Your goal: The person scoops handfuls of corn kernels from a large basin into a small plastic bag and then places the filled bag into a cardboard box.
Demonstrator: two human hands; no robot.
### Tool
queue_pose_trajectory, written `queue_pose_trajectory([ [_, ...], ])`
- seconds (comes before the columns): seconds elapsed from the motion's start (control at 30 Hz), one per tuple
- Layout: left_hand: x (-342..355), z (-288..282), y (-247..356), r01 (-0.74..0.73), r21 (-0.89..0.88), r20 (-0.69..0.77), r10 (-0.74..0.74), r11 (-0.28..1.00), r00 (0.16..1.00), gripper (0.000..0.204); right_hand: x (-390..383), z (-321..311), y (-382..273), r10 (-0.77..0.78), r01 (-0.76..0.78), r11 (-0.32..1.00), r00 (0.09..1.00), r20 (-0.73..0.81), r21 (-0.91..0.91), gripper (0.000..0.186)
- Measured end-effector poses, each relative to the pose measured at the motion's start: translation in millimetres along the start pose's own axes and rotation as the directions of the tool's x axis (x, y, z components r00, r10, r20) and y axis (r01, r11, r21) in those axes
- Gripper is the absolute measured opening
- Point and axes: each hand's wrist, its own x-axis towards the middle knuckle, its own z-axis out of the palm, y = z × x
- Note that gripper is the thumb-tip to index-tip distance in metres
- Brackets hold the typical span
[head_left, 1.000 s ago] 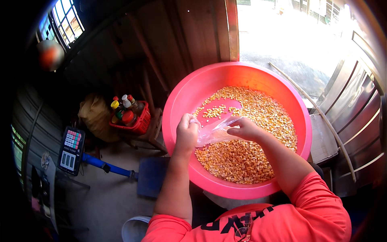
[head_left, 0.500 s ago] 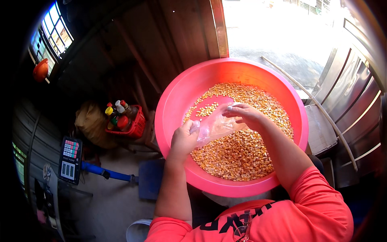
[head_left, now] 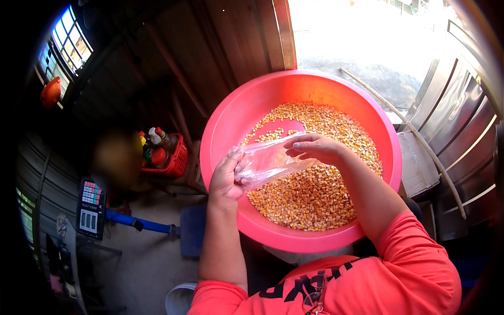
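Note:
A clear plastic bag (head_left: 270, 161) stretches between my hands above a large pink basin (head_left: 223, 121). My left hand (head_left: 227, 176) is closed around the bunched left end of the bag. My right hand (head_left: 318, 148) is at the bag's other end, palm down, its fingers stretched out and slightly bent against or inside the film; I cannot tell which. Yellow-orange corn kernels (head_left: 310, 205) cover much of the basin's bottom beneath the bag. No kernels show in the bag.
On the left stand a platform scale with a keypad display (head_left: 92, 207) and a red basket (head_left: 181, 157) of bottles. A bucket (head_left: 180, 299) is by my left sleeve. To the right, a long pole (head_left: 415, 134) leans near a cardboard piece (head_left: 418, 163) and metal panels.
My left hand has moved left and slightly up, drawing the bag out straighter and flatter. My right hand has barely shifted. A blurred brownish shape now partly covers the sack beside the basket.

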Motion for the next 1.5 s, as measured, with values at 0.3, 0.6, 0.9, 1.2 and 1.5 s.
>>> queue_pose_trajectory([
  [0.3,30,33,19,-0.121,-0.088,-0.360,0.082,0.989,0.929,0.017,-6,-2,-14,-0.204,0.225,0.938,0.973,-0.105,0.263,0.023],
  [0.6,72,0,-2,-0.184,-0.027,-0.348,0.164,0.982,0.923,0.016,-2,7,-10,-0.282,0.123,0.712,0.952,-0.121,-0.691,0.016],
  [0.9,72,-11,-13,-0.074,0.109,-0.139,0.089,0.991,0.986,0.013,17,49,42,0.338,-0.093,-0.022,0.936,-0.095,-0.995,0.029],
  [1.2,60,-4,-7,-0.038,0.124,0.131,0.021,0.992,0.991,0.011,25,30,62,0.410,0.012,0.213,0.906,0.101,-0.977,0.028],
  [1.5,68,15,-34,-0.017,0.366,-0.049,0.037,0.930,0.998,0.013,-1,13,2,0.357,-0.242,0.876,0.907,0.223,-0.417,0.010],
])
